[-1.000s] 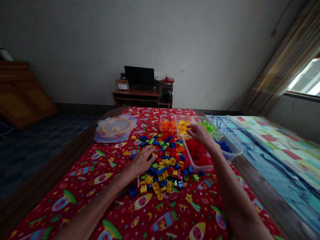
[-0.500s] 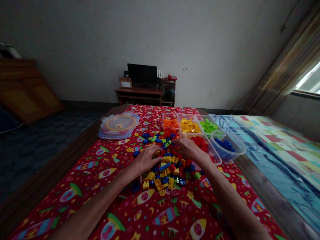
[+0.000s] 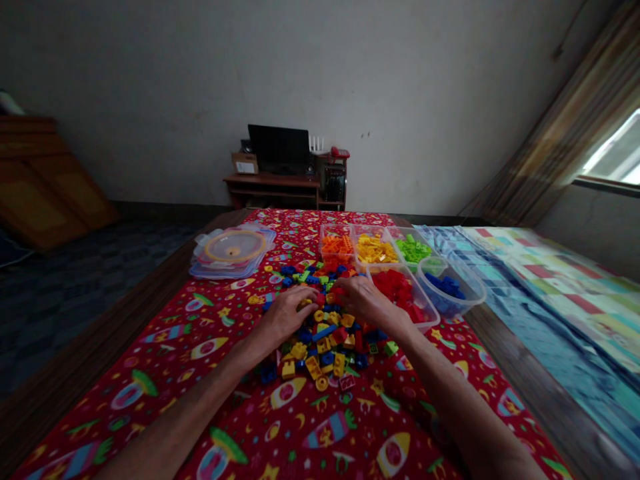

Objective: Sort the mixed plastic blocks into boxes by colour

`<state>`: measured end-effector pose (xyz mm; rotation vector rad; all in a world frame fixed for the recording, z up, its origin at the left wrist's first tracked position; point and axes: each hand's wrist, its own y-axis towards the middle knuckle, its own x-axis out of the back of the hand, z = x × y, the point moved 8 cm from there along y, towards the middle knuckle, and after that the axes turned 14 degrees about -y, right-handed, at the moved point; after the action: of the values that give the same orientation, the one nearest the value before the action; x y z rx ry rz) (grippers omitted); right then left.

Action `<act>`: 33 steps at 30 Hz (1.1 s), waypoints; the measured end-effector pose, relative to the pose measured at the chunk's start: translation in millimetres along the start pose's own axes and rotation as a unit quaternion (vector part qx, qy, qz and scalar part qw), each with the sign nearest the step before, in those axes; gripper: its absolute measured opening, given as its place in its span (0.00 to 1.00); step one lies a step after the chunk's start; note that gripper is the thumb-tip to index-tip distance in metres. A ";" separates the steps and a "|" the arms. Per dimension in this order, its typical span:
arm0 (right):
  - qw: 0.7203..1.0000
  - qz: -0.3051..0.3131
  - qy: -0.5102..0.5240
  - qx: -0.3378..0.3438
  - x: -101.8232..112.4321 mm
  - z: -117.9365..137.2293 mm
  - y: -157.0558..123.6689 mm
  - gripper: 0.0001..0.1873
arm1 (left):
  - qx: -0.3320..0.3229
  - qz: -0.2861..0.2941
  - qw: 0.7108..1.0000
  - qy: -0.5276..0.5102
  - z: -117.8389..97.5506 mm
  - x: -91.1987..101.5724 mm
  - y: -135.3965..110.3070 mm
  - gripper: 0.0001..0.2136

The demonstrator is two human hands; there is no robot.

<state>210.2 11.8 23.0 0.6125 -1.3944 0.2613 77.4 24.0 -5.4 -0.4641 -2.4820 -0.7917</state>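
Observation:
A heap of mixed toy bricks (image 3: pixel 327 333), red, blue, yellow, orange and green, lies on a red patterned cloth (image 3: pixel 215 373). My left hand (image 3: pixel 286 313) rests on the left side of the heap with its fingers curled down among the bricks. My right hand (image 3: pixel 367 300) lies on the heap's right side, fingers bent onto the bricks beside a clear tub of red bricks (image 3: pixel 400 293). What either hand grips is hidden by the fingers.
Clear tubs behind the heap hold orange bricks (image 3: pixel 336 245), yellow bricks (image 3: pixel 374 249) and green bricks (image 3: pixel 415 248); a round bowl (image 3: pixel 450 288) holds blue ones. Stacked plastic lids (image 3: pixel 231 251) lie at the far left. A patterned mat (image 3: pixel 550 293) covers the floor to the right.
My right hand has come back from over the yellow tub to the heap. My left hand stayed on the heap's left side, shifting slightly.

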 end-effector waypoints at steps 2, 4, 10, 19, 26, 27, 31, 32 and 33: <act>1.000 -0.026 0.010 0.007 2.4 -0.6 0.1 0.11 | 0.022 -0.017 0.999 -0.020 0.5 3.4 0.4 0.06; 0.998 -0.043 0.031 0.020 1.8 0.8 -0.5 0.14 | 0.047 -0.034 0.998 -0.037 1.0 6.3 0.6 0.08; 0.990 -0.015 0.113 0.081 -4.3 23.7 0.5 0.12 | 0.113 -0.046 0.985 -0.122 3.0 3.8 -0.9 0.13; 0.986 -0.100 -0.062 -0.117 39.8 -67.6 -16.2 0.12 | 0.043 -0.031 0.999 0.002 -4.1 7.5 -0.8 0.11; 0.961 -0.002 -0.165 -0.221 33.1 -129.3 -40.6 0.12 | -0.011 0.062 0.997 0.037 -1.3 -6.8 -0.2 0.14; 0.963 -0.006 -0.164 -0.212 33.6 -125.9 -39.9 0.13 | -0.020 0.072 0.996 0.040 -4.5 -9.3 -1.2 0.16; 0.980 -0.047 -0.126 -0.150 41.4 -93.2 -29.5 0.14 | -0.098 0.162 0.980 0.063 -39.7 -36.5 -16.6 0.27; 0.983 -0.051 -0.113 -0.137 43.0 -84.1 -26.8 0.13 | -0.125 0.196 0.970 0.074 -51.1 -47.5 -24.0 0.29; 0.986 -0.050 -0.102 -0.126 43.9 -75.5 -24.4 0.12 | -0.145 0.228 0.958 0.091 -60.4 -58.5 -31.7 0.27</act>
<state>293.8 25.1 55.4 0.5078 -1.5583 -0.0603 132.1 -47.2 -8.4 -0.9790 -1.9819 -0.9526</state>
